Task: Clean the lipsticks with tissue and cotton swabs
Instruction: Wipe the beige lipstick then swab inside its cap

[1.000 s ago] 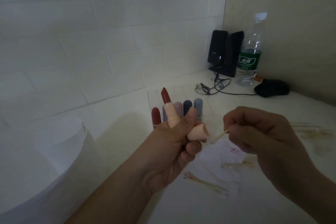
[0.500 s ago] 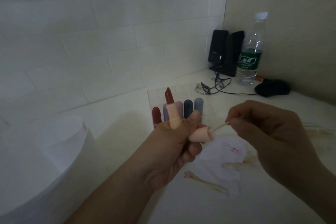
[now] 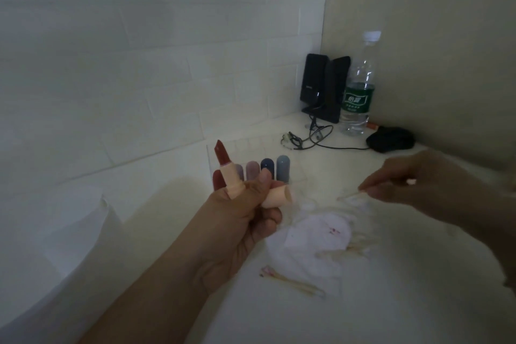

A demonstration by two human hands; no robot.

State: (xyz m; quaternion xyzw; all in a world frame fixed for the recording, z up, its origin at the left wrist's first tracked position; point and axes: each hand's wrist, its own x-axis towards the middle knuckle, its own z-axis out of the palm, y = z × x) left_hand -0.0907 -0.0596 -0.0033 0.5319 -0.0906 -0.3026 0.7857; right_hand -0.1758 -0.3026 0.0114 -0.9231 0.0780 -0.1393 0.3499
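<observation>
My left hand [image 3: 240,220] grips an uncapped lipstick [image 3: 227,172] with a peach tube and dark red bullet, held upright, and also its peach cap [image 3: 277,198] lying sideways under my thumb. To the right, apart from the cap, my right hand [image 3: 418,184] pinches a cotton swab [image 3: 350,195] whose tip points left. A stained tissue [image 3: 310,243] lies on the counter below, with used swabs [image 3: 293,282] on and beside it. Behind my left hand, several capped lipsticks [image 3: 266,169] stand in a clear holder.
A large tissue roll [image 3: 50,246] fills the lower left. In the back right corner stand two black speakers [image 3: 324,86], a water bottle [image 3: 358,84], tangled cables [image 3: 310,138] and a black mouse [image 3: 391,138]. Tiled wall rises behind the white counter.
My right hand has pulled the swab away from the cap's opening and moved right. My left hand stays put with the lipstick and cap.
</observation>
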